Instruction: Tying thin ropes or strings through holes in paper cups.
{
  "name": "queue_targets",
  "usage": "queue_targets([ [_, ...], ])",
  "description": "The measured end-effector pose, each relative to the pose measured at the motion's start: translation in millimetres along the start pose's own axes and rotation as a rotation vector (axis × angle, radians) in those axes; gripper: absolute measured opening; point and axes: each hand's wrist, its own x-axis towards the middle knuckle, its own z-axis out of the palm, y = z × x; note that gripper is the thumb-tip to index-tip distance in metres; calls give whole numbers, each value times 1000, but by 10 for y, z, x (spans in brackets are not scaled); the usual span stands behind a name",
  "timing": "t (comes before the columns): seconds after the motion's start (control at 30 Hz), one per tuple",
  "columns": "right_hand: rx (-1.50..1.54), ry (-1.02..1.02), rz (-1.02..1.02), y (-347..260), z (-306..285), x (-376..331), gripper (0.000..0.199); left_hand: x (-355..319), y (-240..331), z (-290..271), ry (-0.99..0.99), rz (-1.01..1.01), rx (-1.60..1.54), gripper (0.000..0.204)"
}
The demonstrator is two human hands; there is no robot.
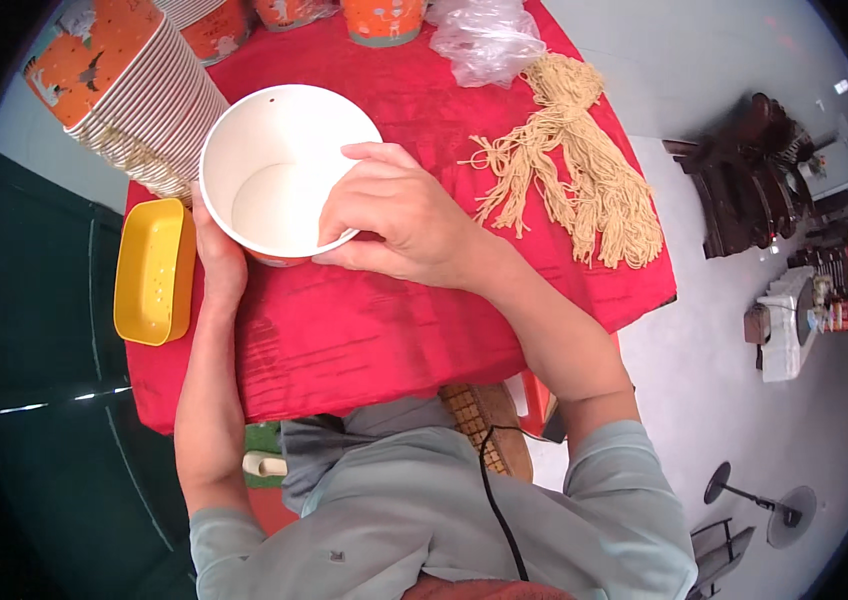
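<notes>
Red cloth covers the small table, and one white paper bowl sits near its left edge, empty and tilted a little toward the person. Two hands hold it: the left hand is wrapped around the bowl's outer wall from below-left, only partly visible, and the right hand grips the near-right rim, fingertips curled over into the bowl and thumb on the outside.

Just up-left of the bowl lies one tall stack of nested paper cups, orange-printed with many rims showing – it rests on its side and touches the bowl's wall. Beyond the bowl, along the far edge, parts of three more orange cups show. Left of the bowl, just past the left hand, is one yellow plastic tray. Right of the bowl lies one heap of pale dried noodles – loose strands fanned out – with one crumpled clear plastic bag above it.
</notes>
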Motion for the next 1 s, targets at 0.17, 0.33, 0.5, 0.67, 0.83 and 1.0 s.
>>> queue_targets([
  [0.17, 35, 43, 69, 7, 56, -56, 18, 8, -39, 47, 13, -19, 24, 72],
  [0.33, -31, 111, 27, -19, 101, -18, 19, 3, -146, -27, 46, 3, 93, 70],
  [0.5, -259, 173, -95, 6, 68, 8, 23, 47, -31, 68, 78, -50, -72, 68],
  [0.67, -344, 176, -157, 35, 5, 34, 24, 67, 268, 161, 70, -173, -359, 77],
  [0.83, -463, 253, 78, 337, -502, 24, 21, 101, 188, 78, 94, -207, -494, 86],
  [1.0, -692, -8, 527, 721, -993, -542, 27, 112, 378, 194, 83, -203, -448, 90],
])
